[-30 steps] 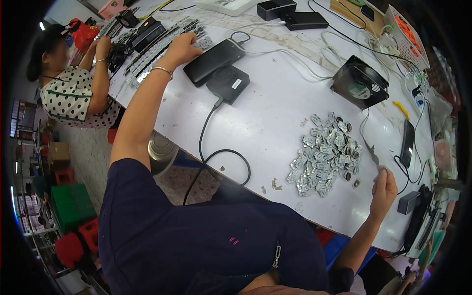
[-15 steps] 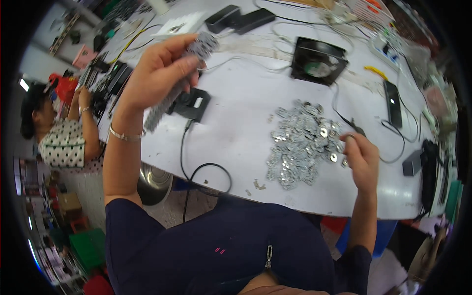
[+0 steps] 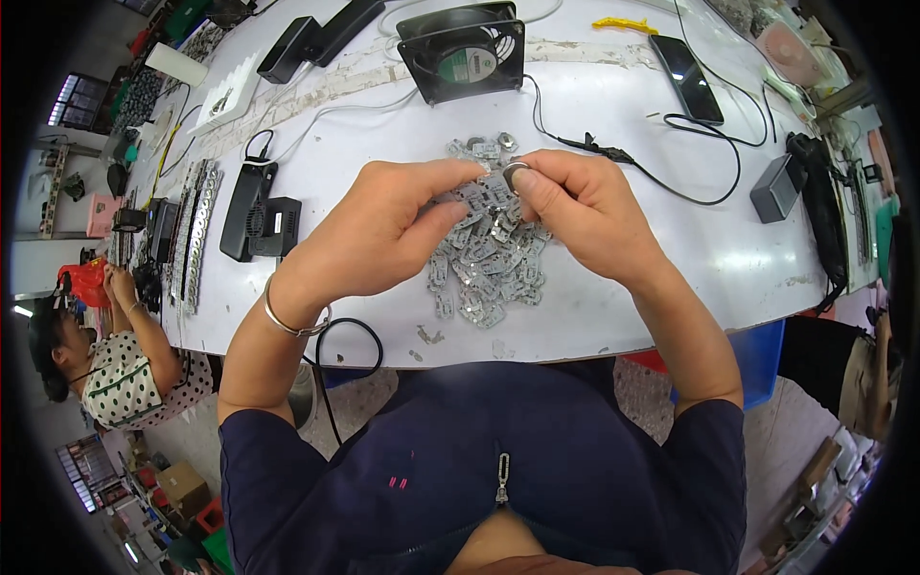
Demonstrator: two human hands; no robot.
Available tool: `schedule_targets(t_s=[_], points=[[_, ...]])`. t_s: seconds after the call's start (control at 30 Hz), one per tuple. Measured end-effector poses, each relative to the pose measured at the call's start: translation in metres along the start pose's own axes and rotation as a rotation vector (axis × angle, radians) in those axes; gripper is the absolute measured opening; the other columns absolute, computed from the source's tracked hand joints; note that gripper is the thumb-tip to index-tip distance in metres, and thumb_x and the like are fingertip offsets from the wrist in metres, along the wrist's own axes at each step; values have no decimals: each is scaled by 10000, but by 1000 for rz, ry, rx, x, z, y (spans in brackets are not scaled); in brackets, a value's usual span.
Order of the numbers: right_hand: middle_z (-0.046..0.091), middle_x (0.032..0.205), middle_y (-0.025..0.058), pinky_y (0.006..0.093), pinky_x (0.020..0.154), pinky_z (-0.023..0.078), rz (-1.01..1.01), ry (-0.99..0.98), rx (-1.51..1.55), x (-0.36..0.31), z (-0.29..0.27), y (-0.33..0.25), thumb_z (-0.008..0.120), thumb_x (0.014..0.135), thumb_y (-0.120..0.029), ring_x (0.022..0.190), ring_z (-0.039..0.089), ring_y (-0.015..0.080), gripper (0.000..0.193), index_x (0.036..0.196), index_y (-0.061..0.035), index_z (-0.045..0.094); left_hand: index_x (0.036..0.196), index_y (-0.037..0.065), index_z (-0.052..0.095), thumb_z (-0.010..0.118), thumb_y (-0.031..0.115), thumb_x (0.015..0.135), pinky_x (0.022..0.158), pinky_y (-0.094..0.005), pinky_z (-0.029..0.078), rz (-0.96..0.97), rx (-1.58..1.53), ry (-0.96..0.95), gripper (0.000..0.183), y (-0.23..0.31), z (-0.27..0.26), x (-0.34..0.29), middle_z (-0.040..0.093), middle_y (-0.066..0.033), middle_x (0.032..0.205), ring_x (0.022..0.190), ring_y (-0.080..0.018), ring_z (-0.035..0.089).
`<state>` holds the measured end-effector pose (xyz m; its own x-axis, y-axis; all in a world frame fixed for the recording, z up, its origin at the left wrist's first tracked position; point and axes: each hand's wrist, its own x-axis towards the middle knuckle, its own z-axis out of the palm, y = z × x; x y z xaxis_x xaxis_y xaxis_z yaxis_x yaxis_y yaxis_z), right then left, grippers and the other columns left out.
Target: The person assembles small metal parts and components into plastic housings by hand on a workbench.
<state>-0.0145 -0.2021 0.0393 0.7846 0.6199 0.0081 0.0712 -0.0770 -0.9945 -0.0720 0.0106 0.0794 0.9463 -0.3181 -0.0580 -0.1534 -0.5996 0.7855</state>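
Two bare hands are brought together in the middle of the frame, over a loose heap of small grey metal plates (image 3: 489,273) piled on a glossy white tabletop (image 3: 613,321). By the right hand (image 3: 594,220), a small round metal piece with a dark face (image 3: 517,172) is pinched narrowly between thumb and bent forefinger, presumably so that its rim is kept in view. The left hand (image 3: 383,230) is held with thumb and forefinger slightly parted; grey metal is seen between the tips, but whether it is gripped or merely lies behind them cannot be told. A smooth silver-coloured bangle (image 3: 297,333) is worn on the left wrist.

The heap is set at the centre, probably so that it can be reached from both sides; its plates are thin, oblong and partly shiny, jumbled at all angles. At upper centre a square black plastic fan with a round label (image 3: 460,57) is stood upright and faced toward the hands, perhaps for cooling. At left, long narrow metal strips with scalloped edges (image 3: 196,235) are laid side by side, likely for neatness. At upper right a flat black smartphone with a glassy screen (image 3: 685,79) is left near a slim yellow plastic tool (image 3: 625,24), both well apart from the heap
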Motion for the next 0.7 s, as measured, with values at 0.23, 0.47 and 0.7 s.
schedule_targets(t_s=[0.23, 0.47, 0.7], points=[[563, 698, -30, 200, 531, 356, 37, -67, 18, -4, -2, 17, 531, 968, -186, 613, 452, 34, 232, 988, 6, 661, 1163, -10, 615, 586, -16, 857, 563, -242, 453, -30, 24, -5, 308, -8, 2, 3, 623, -55, 734, 601, -96, 524], [560, 671, -8, 226, 561, 381, 14, -134, -122, 4, -1, 24, 557, 951, -182, 619, 464, 52, 220, 893, 9, 649, 1142, -19, 621, 594, -18, 830, 565, -276, 452, 120, 142, -31, 314, -12, 5, 9, 643, -135, 756, 578, -148, 531], [533, 616, -19, 238, 532, 367, 63, -188, -279, 14, -4, 17, 563, 940, -186, 583, 436, 50, 257, 770, 3, 600, 1104, -29, 637, 609, 47, 860, 562, -249, 454, -31, 27, -20, 257, -22, 10, 13, 642, -65, 728, 597, -104, 544]])
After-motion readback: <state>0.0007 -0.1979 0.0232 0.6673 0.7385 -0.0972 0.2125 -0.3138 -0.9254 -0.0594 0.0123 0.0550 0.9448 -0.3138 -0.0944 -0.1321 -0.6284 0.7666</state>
